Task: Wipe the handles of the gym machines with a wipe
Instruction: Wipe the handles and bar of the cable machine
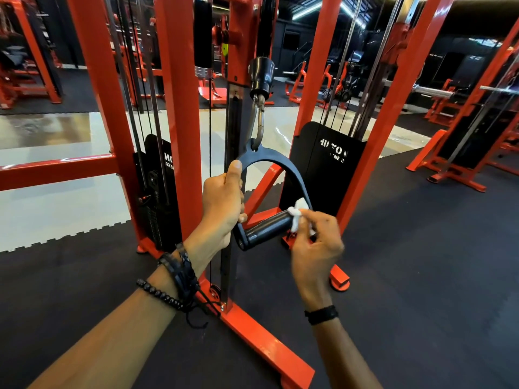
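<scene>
Two hands on handle [266, 230], right [316, 242] with wipe [298, 213]

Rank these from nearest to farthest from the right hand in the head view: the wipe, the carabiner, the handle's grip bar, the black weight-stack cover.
1. wipe, pinched in the right hand.
2. grip bar, just left of it.
3. carabiner, above, atop the stirrup.
4. weight-stack cover, behind the handle.

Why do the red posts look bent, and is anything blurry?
Head view: the wide-angle lens leans the red posts outward; the right hand and wipe are smeared by motion; the left hand and handle look sharp; glare streaks the pale floor.
</scene>
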Tool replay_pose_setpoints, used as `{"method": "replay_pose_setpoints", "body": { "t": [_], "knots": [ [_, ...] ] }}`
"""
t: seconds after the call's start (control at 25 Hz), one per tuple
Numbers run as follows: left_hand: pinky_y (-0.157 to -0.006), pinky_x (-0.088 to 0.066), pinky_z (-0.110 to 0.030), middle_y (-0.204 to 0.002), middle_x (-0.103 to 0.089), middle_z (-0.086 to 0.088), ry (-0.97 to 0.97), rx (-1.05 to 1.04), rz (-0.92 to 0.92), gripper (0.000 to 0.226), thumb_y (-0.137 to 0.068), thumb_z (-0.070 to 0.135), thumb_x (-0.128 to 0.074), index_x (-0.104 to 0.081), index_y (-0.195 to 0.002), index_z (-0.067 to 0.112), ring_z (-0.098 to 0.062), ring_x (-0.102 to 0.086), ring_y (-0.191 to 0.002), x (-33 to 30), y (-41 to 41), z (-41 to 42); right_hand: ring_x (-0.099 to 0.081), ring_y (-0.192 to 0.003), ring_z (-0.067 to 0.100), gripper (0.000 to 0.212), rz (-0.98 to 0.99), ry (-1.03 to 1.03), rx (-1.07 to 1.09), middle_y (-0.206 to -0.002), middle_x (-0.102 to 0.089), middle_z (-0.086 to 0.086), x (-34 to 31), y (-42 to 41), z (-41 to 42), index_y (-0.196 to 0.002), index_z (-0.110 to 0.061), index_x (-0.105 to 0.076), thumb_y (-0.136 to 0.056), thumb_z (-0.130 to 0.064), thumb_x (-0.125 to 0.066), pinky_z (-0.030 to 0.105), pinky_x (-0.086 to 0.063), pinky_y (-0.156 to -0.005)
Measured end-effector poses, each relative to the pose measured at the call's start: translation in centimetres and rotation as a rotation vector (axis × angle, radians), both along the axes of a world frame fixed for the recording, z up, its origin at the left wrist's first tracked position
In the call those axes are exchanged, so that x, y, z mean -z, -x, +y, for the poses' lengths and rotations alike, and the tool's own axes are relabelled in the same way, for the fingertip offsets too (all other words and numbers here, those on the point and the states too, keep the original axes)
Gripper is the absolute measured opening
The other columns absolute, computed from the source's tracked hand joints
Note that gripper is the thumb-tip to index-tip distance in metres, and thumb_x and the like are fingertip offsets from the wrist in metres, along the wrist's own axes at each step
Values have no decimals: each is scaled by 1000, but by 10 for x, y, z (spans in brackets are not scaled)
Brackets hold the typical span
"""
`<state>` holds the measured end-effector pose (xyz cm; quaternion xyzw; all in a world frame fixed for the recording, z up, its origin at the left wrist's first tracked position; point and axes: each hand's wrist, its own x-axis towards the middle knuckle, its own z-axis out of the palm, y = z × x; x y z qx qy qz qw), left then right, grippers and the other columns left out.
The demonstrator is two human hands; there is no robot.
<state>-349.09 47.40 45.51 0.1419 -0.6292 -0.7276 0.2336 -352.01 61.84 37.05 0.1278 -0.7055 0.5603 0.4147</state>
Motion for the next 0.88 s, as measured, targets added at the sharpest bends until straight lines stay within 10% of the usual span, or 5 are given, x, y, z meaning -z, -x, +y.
{"method": "replay_pose_setpoints", "body": {
  "t": [0.28,0.56,0.88],
  "knots": [
    [-38,-27,-22,-52,-29,4,-50,5,24,44,-102,48,-47,-44,-70,17,-9,-25,-41,0,-2,-2,-58,-91,16,15,241,-341,-239,-95,-61,14,22,-46,-17,-101,4,-71,-91,4,-59,17,-45,-84],
    [-38,-30,-23,-52,-30,3,6,-28,9,44,-102,48,-46,-44,-74,14,-10,-28,-41,6,4,4,-59,-77,18,12,-17,-106,103,-89,-62,2,12,26,40,-91,-7,-69,-86,4,-66,42,-50,-62],
    [-61,-50,-55,-61,-47,-3,344,-27,-33,52,-94,62,-39,-45,-68,17,-32,-51,-56,25,30,-6,-61,-74,13,18,-44,-203,49,-87,-62,1,-19,-6,34,-88,-9,-70,-84,8,-68,10,-43,-64]
  ]
}}
